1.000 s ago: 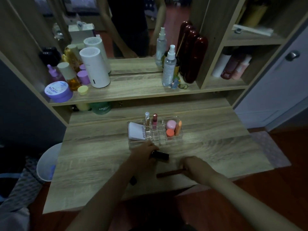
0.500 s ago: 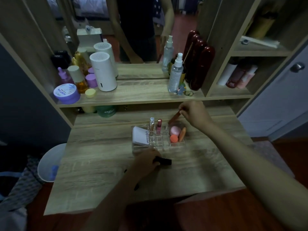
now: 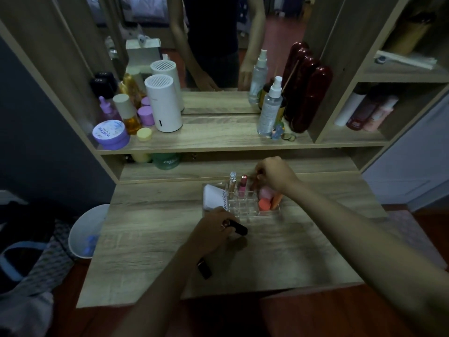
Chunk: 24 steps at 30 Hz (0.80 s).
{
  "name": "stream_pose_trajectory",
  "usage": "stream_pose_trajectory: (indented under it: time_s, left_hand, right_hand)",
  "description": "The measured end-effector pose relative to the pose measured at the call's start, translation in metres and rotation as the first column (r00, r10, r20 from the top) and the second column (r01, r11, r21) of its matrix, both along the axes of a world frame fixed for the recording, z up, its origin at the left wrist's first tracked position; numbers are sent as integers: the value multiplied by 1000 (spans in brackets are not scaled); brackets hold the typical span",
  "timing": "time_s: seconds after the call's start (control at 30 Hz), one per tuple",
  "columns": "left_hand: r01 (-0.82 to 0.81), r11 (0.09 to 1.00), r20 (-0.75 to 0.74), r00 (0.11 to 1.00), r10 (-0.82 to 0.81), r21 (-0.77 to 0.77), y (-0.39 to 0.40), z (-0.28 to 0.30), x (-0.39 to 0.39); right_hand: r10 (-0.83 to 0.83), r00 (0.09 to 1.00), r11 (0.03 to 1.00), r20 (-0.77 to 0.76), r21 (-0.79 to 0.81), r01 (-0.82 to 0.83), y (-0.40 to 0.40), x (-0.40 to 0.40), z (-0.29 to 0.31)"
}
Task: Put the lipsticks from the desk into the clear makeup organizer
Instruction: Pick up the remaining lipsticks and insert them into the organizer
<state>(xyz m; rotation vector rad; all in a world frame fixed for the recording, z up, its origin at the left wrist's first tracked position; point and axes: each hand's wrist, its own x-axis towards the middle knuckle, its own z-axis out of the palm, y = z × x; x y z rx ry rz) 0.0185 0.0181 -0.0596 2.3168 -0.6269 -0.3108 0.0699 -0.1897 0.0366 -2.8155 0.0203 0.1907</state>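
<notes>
Reaching over the organizer [image 3: 243, 205] at the desk's [image 3: 150, 239] far edge, the right hand [image 3: 274, 176] pinches a lipstick [image 3: 254, 183] (mostly hidden); the left hand [image 3: 213, 232] grasps a black tube [image 3: 239, 228].

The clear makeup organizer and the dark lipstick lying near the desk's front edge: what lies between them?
In the head view, the left hand lies between the organizer and that lipstick, holding another black lipstick.

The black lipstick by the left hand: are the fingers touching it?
Touching. The head view shows the left hand fingers wrapped over one end of the black lipstick, with no gap visible.
</notes>
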Motion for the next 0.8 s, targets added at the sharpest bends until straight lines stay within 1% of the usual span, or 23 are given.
stream_pose_trajectory:
  time_s: [0.1, 0.23, 0.4, 0.53, 0.63, 0.7, 0.73, 0.77, 0.8]
  left_hand:
    - [-6, 1000, 27, 1000, 6, -19, 1, 3, 1]
    - [-8, 999, 37, 999, 10, -33, 3, 6, 2]
    - [-91, 994, 46, 995, 94, -58, 4, 11, 4]
    - [-194, 969, -20, 981, 194, -155, 8, 18, 4]
    - [-257, 947, -72, 966, 248, -194, 13, 20, 1]
    - [-282, 932, -117, 958, 261, -227, 16, 21, -1]
    - [-286, 927, -131, 956, 261, -243, 18, 21, -1]
    - [-288, 924, -136, 956, 261, -252, 20, 21, -1]
    - [-295, 920, -141, 954, 266, -257, 22, 22, -1]
  right_hand:
    - [18, 999, 1000, -41, -19, -18, 5, 1, -6]
    - [19, 999, 999, -49, -25, -21, 7, 3, -9]
    - [54, 997, 997, -48, -61, -57, 8, 3, -10]
    - [65, 997, 994, -48, -85, -69, 8, -2, -11]
    - [74, 997, 991, -38, -112, -78, 7, -3, -11]
    - [60, 998, 993, 12, -104, -58, 7, -7, -5]
    - [44, 995, 996, 92, -81, -36, 6, -11, -1]
    - [20, 979, 998, 204, -58, -8, 6, -17, 3]
    - [-5, 936, 1000, 352, -19, 13, 7, -25, 7]
